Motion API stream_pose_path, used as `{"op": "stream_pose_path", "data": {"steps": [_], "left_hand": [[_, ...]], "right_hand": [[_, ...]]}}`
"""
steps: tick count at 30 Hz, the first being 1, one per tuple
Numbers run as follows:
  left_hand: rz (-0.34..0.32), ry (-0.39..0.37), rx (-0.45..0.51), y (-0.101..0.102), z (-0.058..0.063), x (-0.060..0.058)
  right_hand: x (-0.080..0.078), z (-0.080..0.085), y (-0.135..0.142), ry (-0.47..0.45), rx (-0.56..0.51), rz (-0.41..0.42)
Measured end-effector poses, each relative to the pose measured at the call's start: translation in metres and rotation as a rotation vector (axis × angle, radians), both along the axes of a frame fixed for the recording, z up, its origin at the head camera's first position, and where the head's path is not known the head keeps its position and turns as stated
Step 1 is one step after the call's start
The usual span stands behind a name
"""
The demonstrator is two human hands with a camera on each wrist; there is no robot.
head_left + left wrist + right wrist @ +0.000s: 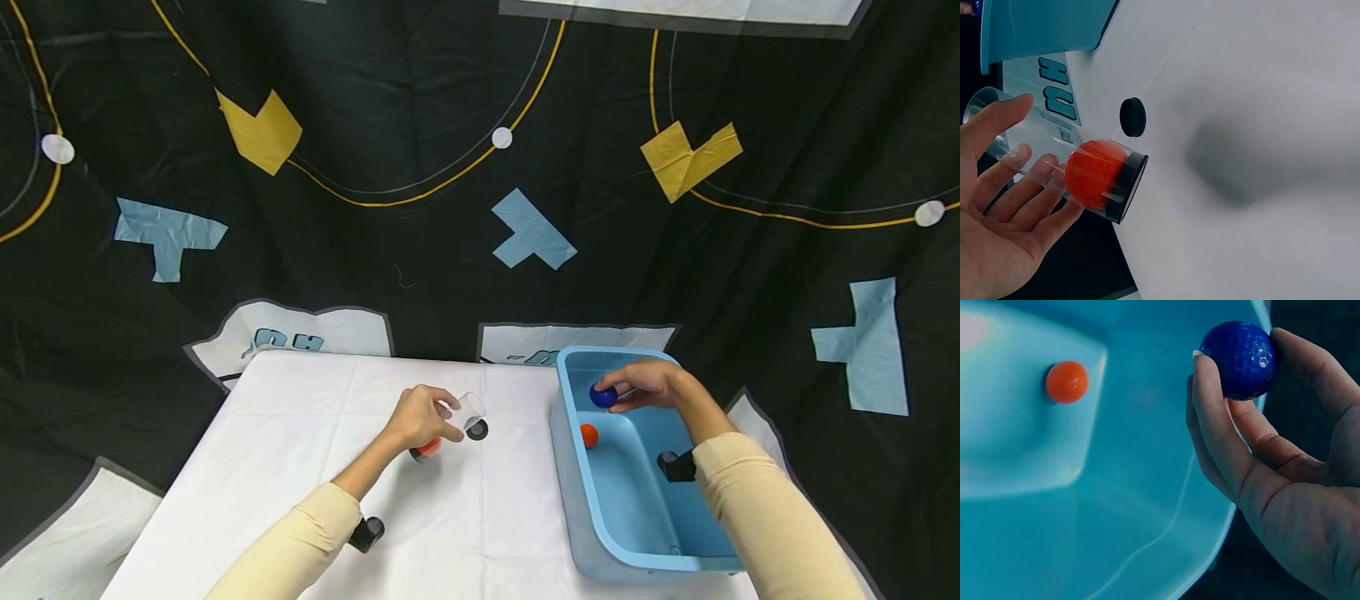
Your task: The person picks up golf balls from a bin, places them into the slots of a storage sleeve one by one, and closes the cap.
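My left hand (pixel 420 419) holds a clear plastic tube (pixel 1041 128), tilted above the white table. An orange ball (pixel 1092 172) sits in its lower end, against a black cap (pixel 1129 187) that closes that end. The tube's other end looks uncapped. Beneath, a loose black cap (pixel 477 430) lies on the table. Over the blue bin (pixel 572 483), my right hand (pixel 647 383) pinches a dark blue golf ball (pixel 1239 360) between thumb and fingers. Another orange ball (pixel 1067 382) lies on the bin's floor.
The bin stands at the right side of the white-covered table (pixel 300 417). A dark cloth backdrop (pixel 420 275) with tape shapes hangs behind. Black wrist mounts (pixel 367 534) stick out from both sleeves.
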State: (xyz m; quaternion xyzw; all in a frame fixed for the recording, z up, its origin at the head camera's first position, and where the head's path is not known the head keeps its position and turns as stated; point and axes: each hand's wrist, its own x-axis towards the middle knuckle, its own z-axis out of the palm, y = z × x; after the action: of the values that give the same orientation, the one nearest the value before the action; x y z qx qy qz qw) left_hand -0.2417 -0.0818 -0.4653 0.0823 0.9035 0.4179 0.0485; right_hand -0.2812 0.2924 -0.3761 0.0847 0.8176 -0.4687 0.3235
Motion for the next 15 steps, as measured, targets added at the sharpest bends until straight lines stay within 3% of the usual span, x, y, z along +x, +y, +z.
{"op": "stream_pose_path", "data": {"steps": [15], "left_hand": [[-0.017,0.015,0.021,0.002,0.000,0.000]], "right_hand": [[-0.010,0.030,-0.053,0.048,-0.029,0.114]]}}
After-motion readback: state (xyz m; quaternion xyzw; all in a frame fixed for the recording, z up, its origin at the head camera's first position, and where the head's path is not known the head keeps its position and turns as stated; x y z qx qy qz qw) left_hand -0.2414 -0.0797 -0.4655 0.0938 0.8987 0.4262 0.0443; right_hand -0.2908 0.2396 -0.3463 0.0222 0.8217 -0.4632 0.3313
